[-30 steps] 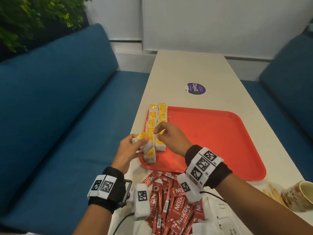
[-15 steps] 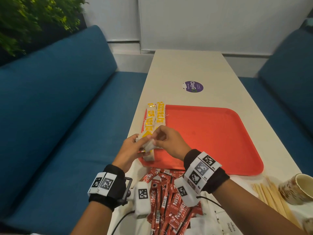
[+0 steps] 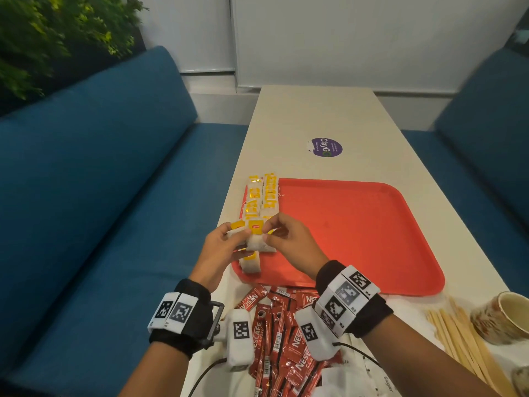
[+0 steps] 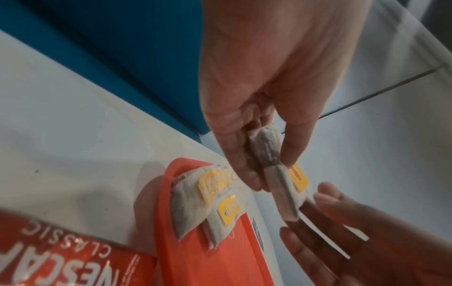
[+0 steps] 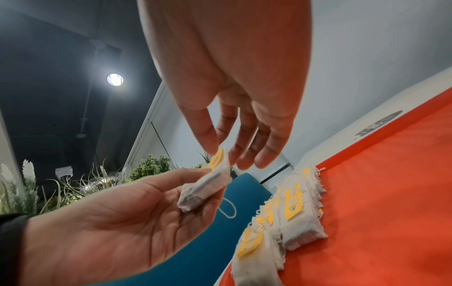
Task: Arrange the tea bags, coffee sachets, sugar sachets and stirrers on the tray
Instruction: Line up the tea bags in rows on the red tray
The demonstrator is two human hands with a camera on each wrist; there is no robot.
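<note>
My left hand (image 3: 239,234) grips a small bundle of tea bags (image 3: 254,242) over the near left corner of the red tray (image 3: 357,233). My right hand (image 3: 272,230) pinches the top tea bag (image 5: 215,174) of that bundle at its yellow tag end, thumb against forefinger. In the left wrist view the bundle (image 4: 266,147) sits between thumb and fingers of the left hand (image 4: 269,164). Two rows of tea bags (image 3: 260,196) lie along the tray's left edge. Red coffee sachets (image 3: 274,325), white sugar sachets (image 3: 372,376) and wooden stirrers (image 3: 458,333) lie on the table in front of the tray.
A patterned cup (image 3: 501,319) stands at the near right beside the stirrers. A purple sticker (image 3: 326,147) is on the white table (image 3: 315,116) beyond the tray. Blue benches flank the table. Most of the tray floor to the right of the tea bags is bare.
My right hand has come back from the tea bag row on the tray to the bundle in my left hand and now pinches a bag there.
</note>
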